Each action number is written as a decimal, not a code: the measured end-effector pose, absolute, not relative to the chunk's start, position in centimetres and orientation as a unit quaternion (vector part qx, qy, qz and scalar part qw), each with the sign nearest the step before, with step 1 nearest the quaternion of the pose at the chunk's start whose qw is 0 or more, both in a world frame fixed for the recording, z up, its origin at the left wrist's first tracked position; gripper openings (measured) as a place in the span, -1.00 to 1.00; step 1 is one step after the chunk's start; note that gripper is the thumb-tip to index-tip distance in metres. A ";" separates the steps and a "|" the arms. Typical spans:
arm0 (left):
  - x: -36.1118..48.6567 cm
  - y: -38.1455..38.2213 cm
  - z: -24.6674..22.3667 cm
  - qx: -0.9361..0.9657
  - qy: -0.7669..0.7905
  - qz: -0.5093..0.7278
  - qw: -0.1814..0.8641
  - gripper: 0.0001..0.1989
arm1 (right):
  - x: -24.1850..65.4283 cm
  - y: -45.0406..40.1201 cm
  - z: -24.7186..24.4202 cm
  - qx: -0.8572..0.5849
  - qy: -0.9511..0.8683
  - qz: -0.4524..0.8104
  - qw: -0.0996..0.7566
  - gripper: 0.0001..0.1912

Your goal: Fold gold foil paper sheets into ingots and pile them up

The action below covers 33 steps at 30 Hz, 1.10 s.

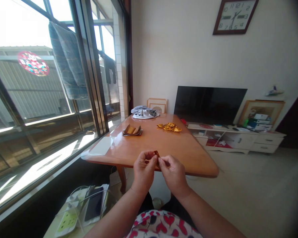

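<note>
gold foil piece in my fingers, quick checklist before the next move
Gold foil piece held by left hand and right hand: ok.
Its folds: cannot tell, the fingers hide most of it.
Crumpled gold foil on the wooden table: ok, apart from the hands.
Folded bronze foil stack: ok, lying on the table, apart from the hands.
Phone: ok, below and left of the hands, not touching them.

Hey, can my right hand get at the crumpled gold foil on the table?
Probably yes: nothing stands between your right hand and the gold foil on the wooden table, though it would first release the small brown piece it pinches.
</note>
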<state>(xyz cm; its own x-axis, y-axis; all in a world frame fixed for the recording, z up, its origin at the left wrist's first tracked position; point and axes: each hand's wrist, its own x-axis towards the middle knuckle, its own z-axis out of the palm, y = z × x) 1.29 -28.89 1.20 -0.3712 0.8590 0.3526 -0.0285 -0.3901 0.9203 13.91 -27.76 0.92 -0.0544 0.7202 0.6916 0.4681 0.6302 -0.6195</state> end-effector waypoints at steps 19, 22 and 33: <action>1.3 -28.5 1.0 0.435 0.435 0.707 0.350 -0.71 | 13.6 -27.3 0.7 -0.412 -0.722 0.092 0.549 -0.79; 1.3 -28.5 0.9 0.439 0.444 0.703 0.340 -0.70 | 13.6 -27.3 0.7 -0.413 -0.723 0.087 0.547 -0.80; 1.6 -28.5 1.0 0.411 0.420 0.716 0.376 -0.69 | 13.7 -27.1 0.2 -0.416 -0.731 0.065 0.537 -0.78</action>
<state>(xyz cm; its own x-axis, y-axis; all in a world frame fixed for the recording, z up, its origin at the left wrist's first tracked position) 1.59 -28.54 1.03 -0.3782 0.8846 0.2728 -0.1937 -0.3638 0.9111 13.71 -27.11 0.24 -0.0774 0.6771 0.7318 0.5384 0.6462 -0.5409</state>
